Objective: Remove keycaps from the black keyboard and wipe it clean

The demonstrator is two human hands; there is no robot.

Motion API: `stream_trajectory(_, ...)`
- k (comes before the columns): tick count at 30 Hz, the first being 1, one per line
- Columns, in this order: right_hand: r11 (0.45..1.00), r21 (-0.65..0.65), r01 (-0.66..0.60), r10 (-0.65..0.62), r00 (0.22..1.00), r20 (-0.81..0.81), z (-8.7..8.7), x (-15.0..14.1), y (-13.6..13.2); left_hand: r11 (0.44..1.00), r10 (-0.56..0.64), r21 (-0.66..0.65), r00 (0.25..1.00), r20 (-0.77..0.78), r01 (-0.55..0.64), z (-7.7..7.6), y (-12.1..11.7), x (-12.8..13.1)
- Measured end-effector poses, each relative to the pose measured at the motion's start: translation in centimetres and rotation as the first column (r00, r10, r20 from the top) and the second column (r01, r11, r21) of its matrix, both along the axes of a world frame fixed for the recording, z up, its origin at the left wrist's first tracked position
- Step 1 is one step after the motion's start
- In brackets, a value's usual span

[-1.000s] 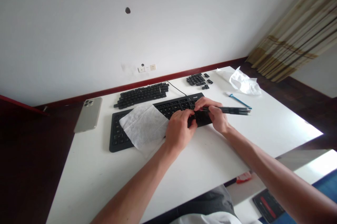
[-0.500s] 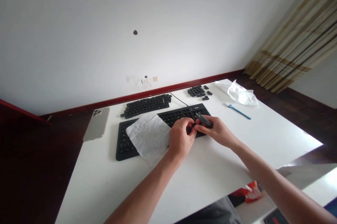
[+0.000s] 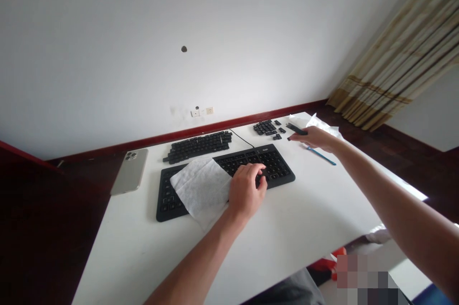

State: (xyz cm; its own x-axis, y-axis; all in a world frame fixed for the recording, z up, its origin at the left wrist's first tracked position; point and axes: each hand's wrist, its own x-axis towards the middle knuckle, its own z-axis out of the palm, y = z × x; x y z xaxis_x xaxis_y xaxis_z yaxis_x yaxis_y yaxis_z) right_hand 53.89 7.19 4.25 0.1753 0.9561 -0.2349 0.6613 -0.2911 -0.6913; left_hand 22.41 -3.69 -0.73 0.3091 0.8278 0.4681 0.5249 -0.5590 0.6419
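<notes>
A black keyboard (image 3: pixel 287 173) lies on the white table, most of its keycaps off and its sockets bare. My left hand (image 3: pixel 247 188) rests over its middle right, fingers curled, with a gap between thumb and forefinger. A white wipe (image 3: pixel 201 188) covers part of the keyboard beside this hand. Out past the keyboard's right end, my right hand (image 3: pixel 315 136) grips a dark grey keycap puller (image 3: pixel 297 128). A small black keycap (image 3: pixel 289 139) shows at its fingertips, close to loose keycaps (image 3: pixel 265 127) grouped at the back.
More removed keycaps (image 3: pixel 199 146) are laid out in rows behind the keyboard. A phone (image 3: pixel 129 171) lies at the table's left edge. Right of the keyboard are a blue brush (image 3: pixel 322 156) and a crumpled white wipe (image 3: pixel 326 125). The keyboard cable (image 3: pixel 242 137) runs toward the wall.
My right hand has left my left hand and moved right and away, carrying the keycap puller toward the loose keycaps. My left hand has stayed over the keyboard, its fingertips now parted.
</notes>
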Motion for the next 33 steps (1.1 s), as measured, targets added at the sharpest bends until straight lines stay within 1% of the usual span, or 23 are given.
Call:
stream_trajectory(1, 0.999, -0.045, -0.004, 0.003, 1.0, -0.02, -0.1, 0.9, 1.0, 1.0, 0.0, 0.0, 1.0, -0.003, 0.0, 0.0, 0.0, 0.0)
stream_trajectory(3, 0.991, -0.13, -0.012, 0.005, 0.999, -0.052, -0.5, 1.9, 2.4, 1.0, -0.008, -0.006, 1.0, -0.008, 0.008, 0.0, 0.0, 0.0)
stream_trajectory(5, 0.983, -0.183, -0.011, 0.0, 0.998, -0.056, -0.8, 1.9, 3.2, 1.0, -0.017, -0.015, 1.0, -0.016, 0.017, 0.0, 0.0, -0.1)
stream_trajectory(7, 0.979, -0.204, -0.004, -0.006, 0.999, -0.052, -1.0, 1.5, 3.5, 1.0, -0.02, -0.02, 1.0, -0.021, 0.02, 0.1, -0.1, -0.1)
stream_trajectory(10, 0.976, -0.217, -0.019, -0.003, 0.995, -0.098, -1.2, 1.2, 3.8, 0.999, -0.023, -0.027, 1.0, -0.021, 0.023, 0.3, -0.1, 0.0)
stream_trajectory(13, 0.976, -0.218, -0.03, 0.002, 0.991, -0.131, -1.8, 1.7, 4.4, 0.999, -0.03, -0.032, 0.999, -0.025, 0.03, 0.3, -0.1, 0.0)
stream_trajectory(18, 0.983, -0.182, -0.007, -0.012, 0.995, -0.104, -3.3, 2.5, 5.7, 0.999, -0.034, -0.029, 0.999, -0.029, 0.033, 0.3, -0.1, 0.0)
stream_trajectory(21, 0.986, -0.166, -0.009, -0.001, 0.998, -0.059, -3.5, 2.3, 5.8, 0.999, -0.039, -0.025, 0.999, -0.025, 0.038, 0.2, 0.0, 0.0)
stream_trajectory(23, 0.989, -0.145, 0.001, -0.005, 1.0, -0.03, -3.0, 2.0, 5.2, 0.999, -0.043, -0.026, 0.999, -0.018, 0.042, 0.1, 0.0, 0.0)
stream_trajectory(25, 0.997, -0.07, 0.01, -0.008, 0.999, 0.035, -2.2, 1.8, 3.9, 0.999, -0.046, -0.025, 0.999, -0.014, 0.046, 0.1, 0.0, 0.1)
stream_trajectory(26, 1.0, -0.014, 0.004, -0.002, 0.995, 0.098, -1.8, 1.7, 2.9, 0.999, -0.048, -0.025, 0.999, -0.014, 0.048, 0.1, -0.1, 0.1)
stream_trajectory(28, 0.995, 0.09, -0.049, 0.021, 0.956, 0.293, -1.1, 1.7, 0.4, 0.999, -0.049, -0.02, 0.999, -0.017, 0.049, 0.0, -0.1, 0.1)
stream_trajectory(29, 0.988, 0.123, -0.09, 0.036, 0.921, 0.387, -1.0, 1.8, -1.1, 0.999, -0.049, -0.016, 0.999, -0.021, 0.049, 0.0, 0.0, 0.1)
stream_trajectory(30, 0.984, 0.134, -0.116, 0.045, 0.894, 0.447, -1.0, 1.8, -2.6, 0.999, -0.051, -0.01, 0.998, -0.026, 0.05, -0.1, 0.0, 0.1)
stream_trajectory(31, 0.984, 0.126, -0.126, 0.051, 0.877, 0.478, -1.1, 1.8, -4.2, 0.999, -0.054, 0.0, 0.998, -0.033, 0.054, -0.1, 0.1, 0.1)
stream_trajectory(33, 0.973, 0.128, -0.194, 0.102, 0.852, 0.513, -1.8, 1.8, -7.2, 0.997, -0.07, 0.028, 0.996, -0.061, 0.072, -0.3, 0.1, 0.1)
